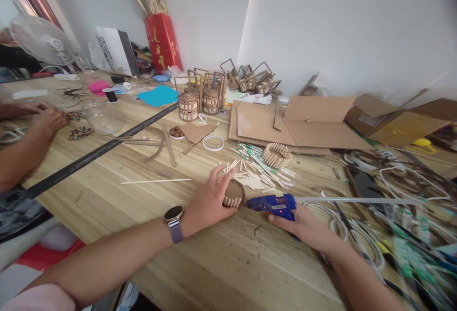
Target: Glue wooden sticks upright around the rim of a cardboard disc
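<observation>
Near the front edge of the bench [257, 273], a small round cardboard base [234, 190] sat with a row of short wooden pegs [233, 202] standing along its near rim. The person's left hand [211, 200] had its grip curved around the base's left side, thumb in front and fingers behind, holding it. The right hand [310, 228] held a blue hot glue gun [272, 205], its grip closed around the handle; the nozzle pointed left at the rim, though whether it touched could not be told. A long translucent glue stick [357, 200] ran out of the gun's rear. Just beyond the base lay loose wooden sticks [254, 181], beside a peg-walled ring [277, 155].
</observation>
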`<state>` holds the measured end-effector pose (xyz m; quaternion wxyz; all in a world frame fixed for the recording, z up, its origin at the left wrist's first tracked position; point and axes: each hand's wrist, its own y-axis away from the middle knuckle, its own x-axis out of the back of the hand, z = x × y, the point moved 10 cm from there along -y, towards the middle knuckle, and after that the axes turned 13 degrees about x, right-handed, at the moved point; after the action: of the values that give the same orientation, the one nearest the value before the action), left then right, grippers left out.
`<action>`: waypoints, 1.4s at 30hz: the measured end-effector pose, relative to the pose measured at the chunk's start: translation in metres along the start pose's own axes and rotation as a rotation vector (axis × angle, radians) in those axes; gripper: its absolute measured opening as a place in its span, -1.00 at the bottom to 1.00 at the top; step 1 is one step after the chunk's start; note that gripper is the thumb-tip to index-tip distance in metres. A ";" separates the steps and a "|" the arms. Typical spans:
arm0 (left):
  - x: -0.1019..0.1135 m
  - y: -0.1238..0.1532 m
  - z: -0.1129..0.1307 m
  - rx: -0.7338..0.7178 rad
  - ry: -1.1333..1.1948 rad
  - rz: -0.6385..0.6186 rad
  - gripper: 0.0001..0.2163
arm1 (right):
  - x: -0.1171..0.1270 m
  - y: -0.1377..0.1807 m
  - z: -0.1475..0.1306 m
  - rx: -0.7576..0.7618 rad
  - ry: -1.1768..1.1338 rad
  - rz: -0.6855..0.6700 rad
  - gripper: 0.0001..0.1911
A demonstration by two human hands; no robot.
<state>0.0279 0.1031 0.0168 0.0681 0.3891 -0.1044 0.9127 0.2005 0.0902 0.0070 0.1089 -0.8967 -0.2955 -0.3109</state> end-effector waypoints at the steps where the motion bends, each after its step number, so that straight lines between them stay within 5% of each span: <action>1: 0.000 0.000 0.000 0.003 0.000 -0.001 -0.06 | 0.001 0.000 0.000 0.001 0.006 0.005 -0.55; 6: 0.001 0.000 -0.001 -0.001 0.004 0.006 -0.06 | 0.003 0.000 0.004 -0.023 0.021 0.045 -0.53; 11: -0.001 -0.001 -0.002 0.005 0.001 -0.004 -0.04 | 0.012 0.013 0.024 -0.205 -0.049 0.127 -0.50; 15: 0.000 -0.001 -0.002 -0.005 0.025 -0.003 -0.06 | -0.017 0.024 0.012 -0.181 -0.448 -0.182 -0.48; 18: 0.001 -0.001 -0.002 -0.015 0.038 -0.003 -0.05 | -0.032 0.034 0.002 -0.214 -0.523 -0.390 -0.41; 25: 0.000 -0.001 -0.002 0.006 0.039 -0.025 -0.06 | -0.021 0.026 -0.018 -0.081 -0.150 -0.433 -0.36; 32: -0.001 -0.002 -0.003 0.037 0.018 -0.049 -0.09 | 0.011 0.040 0.009 -0.305 0.296 -0.333 -0.48; 38: 0.000 -0.001 -0.001 0.025 0.036 -0.038 -0.09 | 0.030 -0.002 -0.022 0.074 0.645 0.058 -0.71; 42: 0.001 0.000 -0.001 0.012 0.048 -0.033 -0.08 | 0.018 -0.018 -0.013 0.123 0.747 0.041 -0.67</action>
<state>0.0266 0.1036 0.0172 0.0834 0.3690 -0.0909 0.9212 0.1949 0.1080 0.0281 0.2689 -0.7192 -0.2354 -0.5958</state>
